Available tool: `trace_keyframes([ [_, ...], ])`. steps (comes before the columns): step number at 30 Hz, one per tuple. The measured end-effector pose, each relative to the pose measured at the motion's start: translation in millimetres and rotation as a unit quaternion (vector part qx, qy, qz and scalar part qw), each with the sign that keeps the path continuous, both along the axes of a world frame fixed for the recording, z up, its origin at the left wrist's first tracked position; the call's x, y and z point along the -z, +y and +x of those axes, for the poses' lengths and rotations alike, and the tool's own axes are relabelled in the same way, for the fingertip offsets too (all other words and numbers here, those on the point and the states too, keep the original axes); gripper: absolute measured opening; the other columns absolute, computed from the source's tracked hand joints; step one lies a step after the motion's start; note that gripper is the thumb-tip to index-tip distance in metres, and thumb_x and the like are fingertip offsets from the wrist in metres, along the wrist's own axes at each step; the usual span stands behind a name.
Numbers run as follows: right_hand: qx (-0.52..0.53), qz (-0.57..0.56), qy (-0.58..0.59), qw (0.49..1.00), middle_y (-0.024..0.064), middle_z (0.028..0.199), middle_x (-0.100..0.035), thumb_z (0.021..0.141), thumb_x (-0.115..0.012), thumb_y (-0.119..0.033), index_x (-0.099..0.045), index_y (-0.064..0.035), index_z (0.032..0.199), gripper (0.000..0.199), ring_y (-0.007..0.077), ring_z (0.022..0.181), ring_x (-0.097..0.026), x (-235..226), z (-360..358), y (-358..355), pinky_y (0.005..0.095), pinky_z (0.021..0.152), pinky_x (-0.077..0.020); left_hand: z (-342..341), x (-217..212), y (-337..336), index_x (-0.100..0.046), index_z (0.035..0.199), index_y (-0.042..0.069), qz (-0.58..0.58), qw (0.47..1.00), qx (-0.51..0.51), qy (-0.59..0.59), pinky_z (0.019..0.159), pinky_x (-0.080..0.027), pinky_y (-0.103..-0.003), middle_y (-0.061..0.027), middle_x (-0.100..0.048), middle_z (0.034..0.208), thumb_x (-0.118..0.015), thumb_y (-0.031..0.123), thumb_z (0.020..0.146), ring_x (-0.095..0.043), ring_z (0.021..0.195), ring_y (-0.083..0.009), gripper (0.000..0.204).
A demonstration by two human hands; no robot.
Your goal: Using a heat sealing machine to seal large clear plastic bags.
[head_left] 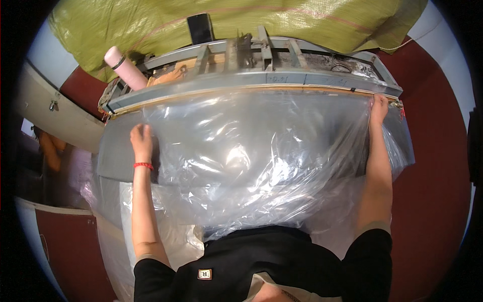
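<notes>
A clear plastic sheet (236,146), wrinkled and shiny, lies over a dark grey work surface (116,151) and hangs down in front of me. At the far right, my right hand (379,107) is closed on the sheet's edge, close to the metal bar; the film runs in taut creases from it. My left hand (141,140), with a red cord bracelet (143,165) on the wrist, is over the grey surface just left of the sheet. Its thumb and finger are a little apart, and no film shows between them.
A grey metal frame (201,82) spans the far side of the work surface. A pink bottle (126,69) leans at its left, and a dark phone (200,28) rests against a yellow-green woven tarp (302,20). At left stands a pale cabinet door (55,103).
</notes>
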State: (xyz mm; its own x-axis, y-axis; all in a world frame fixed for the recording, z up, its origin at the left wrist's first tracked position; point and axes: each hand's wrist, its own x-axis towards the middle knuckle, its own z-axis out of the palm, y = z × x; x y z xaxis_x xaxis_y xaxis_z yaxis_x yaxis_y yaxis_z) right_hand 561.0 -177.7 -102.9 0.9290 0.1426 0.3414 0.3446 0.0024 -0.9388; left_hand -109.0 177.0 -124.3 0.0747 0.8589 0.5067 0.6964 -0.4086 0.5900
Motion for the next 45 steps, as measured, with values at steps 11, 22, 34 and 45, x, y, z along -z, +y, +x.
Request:
trace_keyframes([
  [11,-0.132,-0.345,-0.147,0.918,-0.0029,0.061,-0.030,0.077,-0.065,-0.008,-0.037,-0.0047,0.064,0.031,0.0093,0.060,-0.030,5.3,-113.3,-227.5,0.0248,0.054,-0.0303,22.9,-26.7,-82.3,-0.061,0.078,0.003,0.109,0.988,0.101,0.044,0.078,-0.041,-0.040,-0.0130,-0.058,0.088,-0.062,0.006,0.073,-0.051,0.088,-0.0320,0.006],
  [22,-0.339,-0.299,-0.191,0.872,0.0028,0.066,-0.053,0.077,-0.064,-0.009,-0.058,-0.0006,0.080,0.011,0.0113,0.060,-0.046,-93.0,-252.5,-50.6,0.0248,0.059,-0.0410,94.2,-49.4,-190.6,-0.057,0.082,0.004,0.225,0.917,0.330,0.002,0.062,-0.046,-0.034,-0.0093,-0.063,0.088,-0.068,-0.003,0.067,-0.058,0.071,-0.0253,0.020],
  [34,-0.529,-0.154,-0.263,0.792,0.0092,0.081,-0.063,0.083,-0.057,-0.007,-0.060,0.0024,0.085,0.010,0.0189,0.080,-0.061,-75.4,-420.7,165.7,0.0283,0.074,-0.0470,76.0,-66.7,-192.0,-0.060,0.100,0.002,0.268,0.946,0.181,0.029,0.079,-0.047,-0.034,-0.0113,-0.061,0.108,-0.062,0.003,0.072,-0.059,0.097,-0.0255,0.027],
  [45,-0.071,-0.070,-0.154,0.983,0.0109,0.112,-0.058,0.091,-0.048,-0.022,-0.058,0.0012,0.110,0.032,0.0207,0.101,-0.054,-84.0,-131.5,23.9,0.0317,0.090,-0.0399,-109.9,-22.5,-122.0,-0.060,0.080,0.002,-0.367,0.777,0.391,0.330,0.060,-0.045,-0.032,-0.0089,-0.060,0.066,-0.055,0.009,0.073,-0.056,0.061,-0.0193,0.012],
])
